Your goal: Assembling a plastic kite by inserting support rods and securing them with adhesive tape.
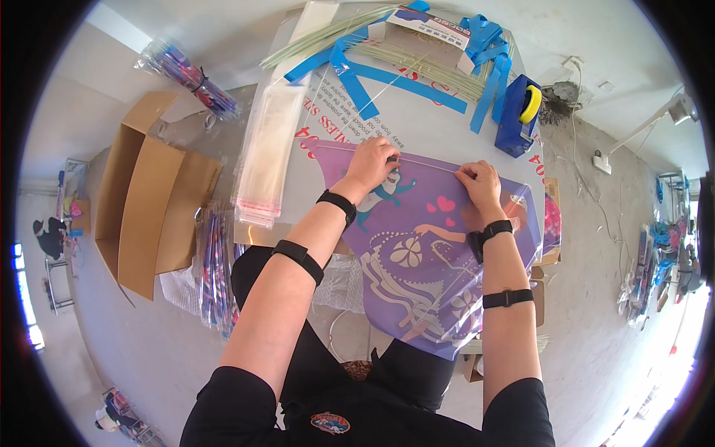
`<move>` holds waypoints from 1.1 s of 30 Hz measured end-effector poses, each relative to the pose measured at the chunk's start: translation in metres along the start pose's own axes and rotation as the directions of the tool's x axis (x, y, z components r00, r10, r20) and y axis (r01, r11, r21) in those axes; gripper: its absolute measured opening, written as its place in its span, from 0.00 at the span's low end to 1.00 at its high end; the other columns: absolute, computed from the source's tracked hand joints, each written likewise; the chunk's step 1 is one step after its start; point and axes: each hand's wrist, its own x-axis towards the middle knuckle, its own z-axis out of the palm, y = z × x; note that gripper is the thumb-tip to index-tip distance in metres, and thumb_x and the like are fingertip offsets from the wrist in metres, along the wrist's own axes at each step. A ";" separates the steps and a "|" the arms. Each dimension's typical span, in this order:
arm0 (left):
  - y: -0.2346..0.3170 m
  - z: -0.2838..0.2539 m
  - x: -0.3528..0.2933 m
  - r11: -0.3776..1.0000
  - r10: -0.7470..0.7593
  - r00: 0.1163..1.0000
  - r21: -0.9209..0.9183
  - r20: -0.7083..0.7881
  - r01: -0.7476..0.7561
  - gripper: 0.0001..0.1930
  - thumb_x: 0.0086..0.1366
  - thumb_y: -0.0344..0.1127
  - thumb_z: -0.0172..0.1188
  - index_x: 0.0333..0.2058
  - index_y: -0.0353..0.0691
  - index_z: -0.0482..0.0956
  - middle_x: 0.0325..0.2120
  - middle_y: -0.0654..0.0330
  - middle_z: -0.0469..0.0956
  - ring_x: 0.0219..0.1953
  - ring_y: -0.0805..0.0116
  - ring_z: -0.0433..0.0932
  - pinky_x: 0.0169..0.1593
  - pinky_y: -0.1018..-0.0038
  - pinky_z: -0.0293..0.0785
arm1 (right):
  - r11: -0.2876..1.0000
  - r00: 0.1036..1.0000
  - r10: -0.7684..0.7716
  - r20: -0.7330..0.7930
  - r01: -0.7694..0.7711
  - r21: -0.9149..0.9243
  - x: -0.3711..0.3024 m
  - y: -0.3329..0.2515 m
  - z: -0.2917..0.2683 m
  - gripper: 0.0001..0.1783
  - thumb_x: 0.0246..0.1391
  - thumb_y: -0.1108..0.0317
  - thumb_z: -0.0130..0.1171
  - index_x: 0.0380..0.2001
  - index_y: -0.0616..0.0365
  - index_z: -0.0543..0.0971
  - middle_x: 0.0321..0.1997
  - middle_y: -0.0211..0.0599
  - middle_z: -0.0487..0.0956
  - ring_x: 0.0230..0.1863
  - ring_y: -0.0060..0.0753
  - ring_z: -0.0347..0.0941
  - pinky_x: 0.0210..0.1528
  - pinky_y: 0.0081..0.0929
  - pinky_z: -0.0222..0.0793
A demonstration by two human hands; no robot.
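A purple printed sheet (406,257) with a cartoon figure in a flounced dress and pink hearts lies over the worktable's near part. Its lower end hangs down over my lap. Along the sheet's far edge runs a thin pale stick (428,161). My left hand (372,165) presses its fingers together on that edge, left of the middle; a small dark bit shows at the fingertips, too small to name. Farther right, my right hand (480,185) pinches the same edge between thumb and fingers.
The worktable (328,97) bears clear plastic sleeves (269,149) at left, blue ribbon strips (417,88), thin sticks (328,35) and a white box (430,28) at the back. A blue tape dispenser (515,119) stands at right. Cardboard boxes (145,201) and bagged bundles (216,268) sit left.
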 end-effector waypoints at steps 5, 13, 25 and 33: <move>-0.001 -0.001 -0.001 1.000 -0.001 1.000 0.002 0.001 0.001 0.09 0.46 0.30 0.70 0.28 0.40 0.80 0.28 0.60 0.76 0.35 0.58 0.76 0.40 0.66 0.73 | 1.000 1.000 0.014 -0.001 -0.014 -0.014 -0.001 -0.006 0.002 0.05 0.42 0.60 0.67 0.24 0.46 0.84 0.26 0.28 0.74 0.37 0.37 0.70 0.42 0.33 0.67; 0.004 0.000 0.003 1.000 -0.001 1.000 -0.017 0.018 0.001 0.09 0.47 0.30 0.69 0.28 0.39 0.80 0.28 0.58 0.76 0.35 0.57 0.76 0.39 0.64 0.72 | 0.997 0.999 0.050 -0.005 -0.050 -0.065 -0.002 -0.003 -0.004 0.08 0.41 0.58 0.68 0.24 0.47 0.83 0.26 0.29 0.74 0.36 0.38 0.70 0.42 0.35 0.67; 0.003 -0.003 0.002 0.991 -0.105 0.992 -0.076 0.068 0.110 0.09 0.48 0.28 0.68 0.30 0.37 0.80 0.29 0.58 0.76 0.35 0.58 0.77 0.38 0.67 0.74 | 0.982 0.991 0.130 -0.028 -0.125 0.141 -0.005 0.029 -0.021 0.11 0.38 0.71 0.69 0.29 0.57 0.80 0.32 0.35 0.76 0.33 0.33 0.73 0.39 0.31 0.71; 0.004 -0.003 0.001 0.993 -0.093 0.994 -0.068 0.054 0.097 0.10 0.48 0.27 0.69 0.30 0.37 0.80 0.29 0.58 0.76 0.34 0.59 0.77 0.38 0.68 0.74 | 0.994 0.993 0.106 -0.054 -0.105 0.014 -0.007 0.019 -0.012 0.05 0.40 0.64 0.68 0.24 0.48 0.83 0.28 0.29 0.75 0.37 0.35 0.72 0.39 0.32 0.68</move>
